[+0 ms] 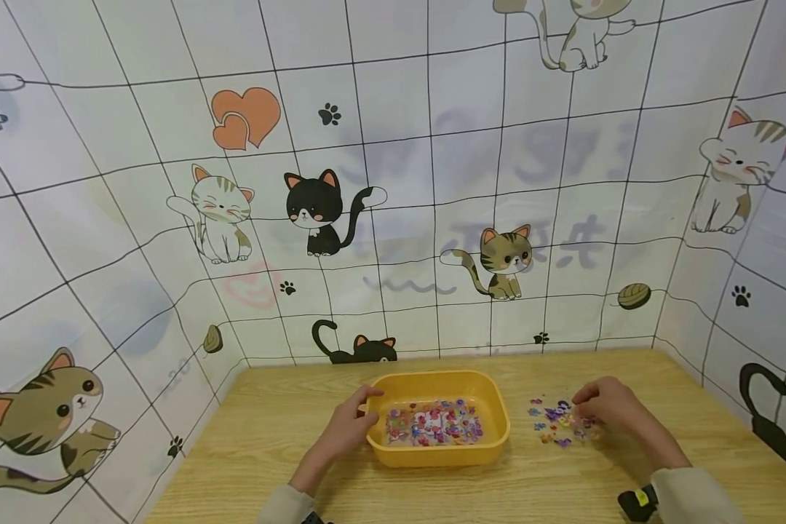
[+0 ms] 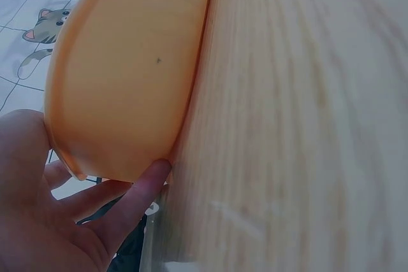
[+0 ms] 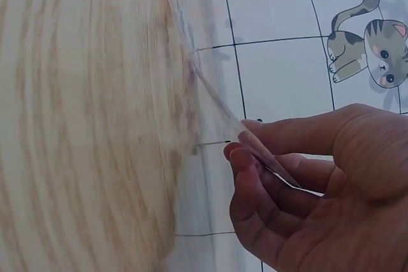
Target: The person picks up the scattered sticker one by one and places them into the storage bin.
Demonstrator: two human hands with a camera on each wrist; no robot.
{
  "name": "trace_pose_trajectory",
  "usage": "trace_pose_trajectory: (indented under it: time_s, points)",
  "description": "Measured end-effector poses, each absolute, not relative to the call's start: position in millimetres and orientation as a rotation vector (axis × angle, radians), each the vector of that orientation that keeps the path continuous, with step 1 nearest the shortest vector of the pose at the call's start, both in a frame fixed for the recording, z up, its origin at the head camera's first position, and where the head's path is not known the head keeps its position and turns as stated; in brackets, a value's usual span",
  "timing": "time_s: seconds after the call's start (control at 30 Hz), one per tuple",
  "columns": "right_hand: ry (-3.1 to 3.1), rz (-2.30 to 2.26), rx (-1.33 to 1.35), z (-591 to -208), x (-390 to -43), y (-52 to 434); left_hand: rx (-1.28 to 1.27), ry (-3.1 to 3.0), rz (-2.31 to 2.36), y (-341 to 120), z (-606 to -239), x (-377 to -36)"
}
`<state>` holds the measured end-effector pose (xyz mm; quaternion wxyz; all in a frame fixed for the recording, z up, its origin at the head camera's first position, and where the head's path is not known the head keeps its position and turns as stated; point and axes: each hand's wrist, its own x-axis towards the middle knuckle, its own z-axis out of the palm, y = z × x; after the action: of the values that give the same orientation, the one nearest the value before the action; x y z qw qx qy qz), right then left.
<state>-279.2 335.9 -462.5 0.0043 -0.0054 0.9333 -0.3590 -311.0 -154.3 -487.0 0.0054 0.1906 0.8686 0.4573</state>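
A yellow plastic basin (image 1: 440, 457) sits on the table, and many small colorful printed pieces (image 1: 432, 423) lie inside it. At its left end, my left hand (image 1: 348, 426) grips the rim and end wall. The left wrist view shows the thumb at the rim and a fingertip low on the basin's outer wall (image 2: 127, 68). To the right of the basin, my right hand (image 1: 612, 402) pinches the edge of a thin clear sheet with small colorful prints (image 1: 557, 416). Seen edge-on in the right wrist view, the sheet (image 3: 217, 97) slants up from between thumb and fingers.
The light wooden table (image 1: 282, 400) carries the basin and the sheet. Behind and at both sides stand white sheet walls (image 1: 399, 218) with a grid and cartoon cats. Dark bands (image 1: 638, 502) circle the wrists near the pale sleeves (image 1: 694, 495).
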Motion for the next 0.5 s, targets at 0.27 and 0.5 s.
trace_pose_trajectory:
  time_s: [0.27,0.5]
  points:
    - [2.827,-1.277,0.023,-455.7,-278.0,335.9,0.592,2.725,1.430,-152.8,-488.0,-313.4]
    - [2.842,-1.345,0.017,-450.1,-278.7,335.9,0.582,2.711,1.446,-153.7,-488.8,-313.2]
